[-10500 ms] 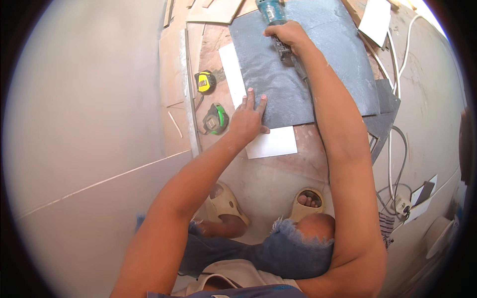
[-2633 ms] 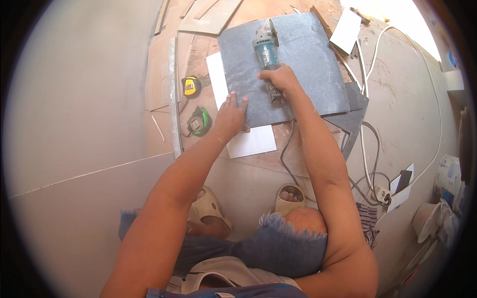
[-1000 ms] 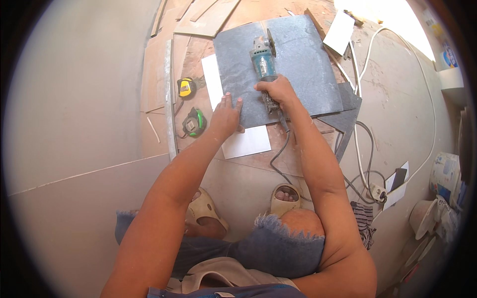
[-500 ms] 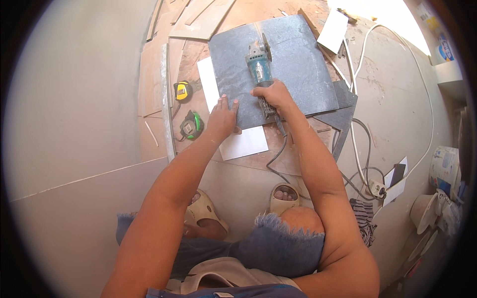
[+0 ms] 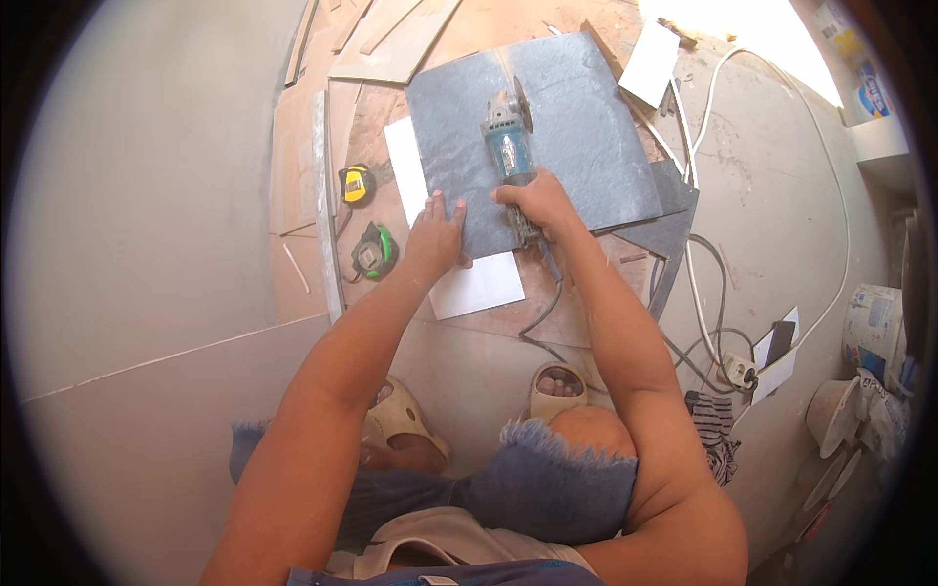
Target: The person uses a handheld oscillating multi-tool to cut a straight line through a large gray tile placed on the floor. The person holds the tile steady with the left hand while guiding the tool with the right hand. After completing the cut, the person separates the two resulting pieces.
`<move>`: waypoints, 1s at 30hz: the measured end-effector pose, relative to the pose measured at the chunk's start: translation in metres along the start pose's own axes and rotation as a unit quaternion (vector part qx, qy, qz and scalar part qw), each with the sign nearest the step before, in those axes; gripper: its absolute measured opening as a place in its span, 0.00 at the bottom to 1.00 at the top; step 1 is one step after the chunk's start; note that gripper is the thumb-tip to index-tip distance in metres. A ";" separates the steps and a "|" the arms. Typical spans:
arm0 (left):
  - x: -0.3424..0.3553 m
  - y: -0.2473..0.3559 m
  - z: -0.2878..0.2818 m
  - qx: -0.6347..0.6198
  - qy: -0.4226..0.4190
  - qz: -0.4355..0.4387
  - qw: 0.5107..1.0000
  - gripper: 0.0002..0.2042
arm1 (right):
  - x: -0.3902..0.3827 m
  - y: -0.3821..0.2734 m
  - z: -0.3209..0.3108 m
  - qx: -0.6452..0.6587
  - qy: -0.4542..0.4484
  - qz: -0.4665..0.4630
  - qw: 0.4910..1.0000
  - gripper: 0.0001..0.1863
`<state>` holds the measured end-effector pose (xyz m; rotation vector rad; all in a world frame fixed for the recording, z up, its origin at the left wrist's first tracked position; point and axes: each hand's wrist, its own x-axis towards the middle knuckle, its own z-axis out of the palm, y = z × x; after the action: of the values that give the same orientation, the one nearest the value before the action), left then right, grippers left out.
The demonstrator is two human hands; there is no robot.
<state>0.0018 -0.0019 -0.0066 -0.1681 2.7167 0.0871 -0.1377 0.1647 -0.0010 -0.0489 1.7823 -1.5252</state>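
A teal angle grinder [image 5: 509, 154] with an upright disc [image 5: 523, 104] is over a large dark grey tile [image 5: 586, 127]. My right hand [image 5: 543, 203] is closed around the grinder's rear body, and its cord trails down toward my feet. Fingers spread, my left hand [image 5: 437, 232] lies on the tile's near left edge. A faint pale line runs on the tile from its far edge toward the disc. Whether the disc touches the tile I cannot tell. White pieces [image 5: 479, 286] stick out from under the tile at its near and left sides.
Left of the tile lie a yellow tape measure [image 5: 358, 184], a green-and-black tape measure [image 5: 373, 251] and a long metal bar [image 5: 323, 195]. Dark offcuts [image 5: 653, 234], cables and a power socket [image 5: 740, 371] are on the right. Buckets [image 5: 873, 327] stand at the far right.
The grinder and my right hand have come slightly nearer to me over the tile. My left hand stays at the tile's edge.
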 end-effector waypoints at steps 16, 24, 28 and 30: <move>0.003 0.000 0.001 0.017 -0.021 -0.001 1.000 0.56 | -0.005 0.021 0.000 -0.001 0.024 -0.006 1.000 0.25; 0.005 0.000 0.002 0.025 -0.027 -0.003 0.999 0.56 | -0.011 0.027 -0.001 -0.036 0.042 -0.010 0.998 0.28; 0.004 -0.001 0.001 0.020 -0.026 -0.001 0.999 0.56 | -0.014 0.029 -0.002 -0.051 0.030 -0.013 0.998 0.29; 0.004 0.000 0.000 0.020 -0.029 -0.006 0.999 0.56 | -0.017 0.029 -0.003 -0.056 0.025 -0.016 0.998 0.30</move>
<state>-0.0017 -0.0023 -0.0077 -0.1663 2.6569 0.0333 -0.1148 0.1832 -0.0175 -0.0948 1.9133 -1.4589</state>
